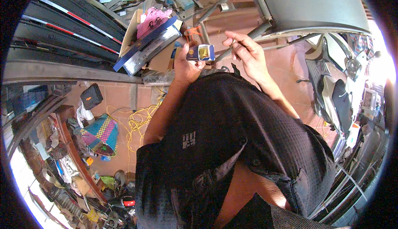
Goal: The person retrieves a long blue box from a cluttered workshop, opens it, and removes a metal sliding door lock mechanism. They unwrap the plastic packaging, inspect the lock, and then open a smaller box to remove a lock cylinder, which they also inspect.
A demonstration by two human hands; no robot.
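Observation:
My left hand (187, 66) is closed round a small dark-blue cardboard box (194, 54). The box lies on its side with its end open toward the right, and yellowish pieces (203, 53) show inside; they are too small to name. A short way to the right, apart from the box, my right hand (250, 58) is raised with thumb and forefinger pinched together. A tiny thin thing seems to be between those fingertips, but I cannot make out its kind.
Left of my hands stands a larger blue-edged box (155, 48) with a pink bag (151, 21) on it. Dark metal profiles (74, 25) lie at far left. A grey curved panel (315, 5) rises at far right, a motorbike (336, 92) below it. Yellow cable (139, 121) coils on the tiled floor.

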